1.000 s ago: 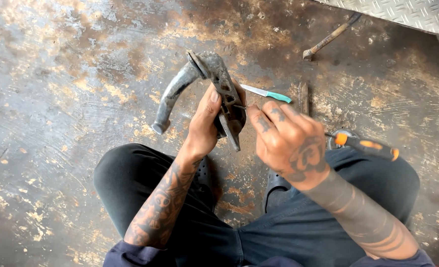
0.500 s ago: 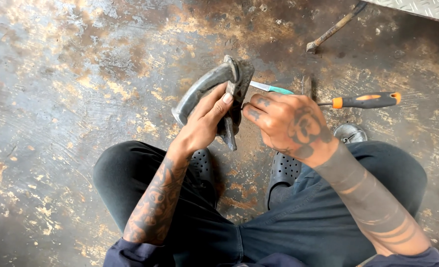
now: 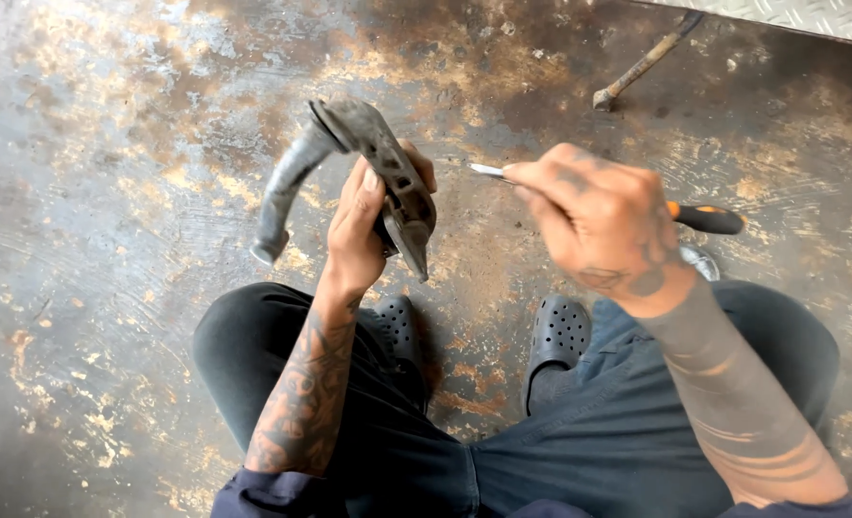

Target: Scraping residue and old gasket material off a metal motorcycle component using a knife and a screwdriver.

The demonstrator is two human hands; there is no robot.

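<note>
Fingers of left hand (image 3: 364,225) grip curved metal part (image 3: 349,173); right hand (image 3: 603,216) pinches thin tool (image 3: 488,171), gap between.

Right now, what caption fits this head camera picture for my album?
Left hand grips a curved grey metal part while the right hand holds a thin tool above a stained floor.

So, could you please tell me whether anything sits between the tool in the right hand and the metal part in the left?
Nothing visible: open air separates the thin tool's tip in the right hand from the curved metal part gripped by the left hand.
</note>
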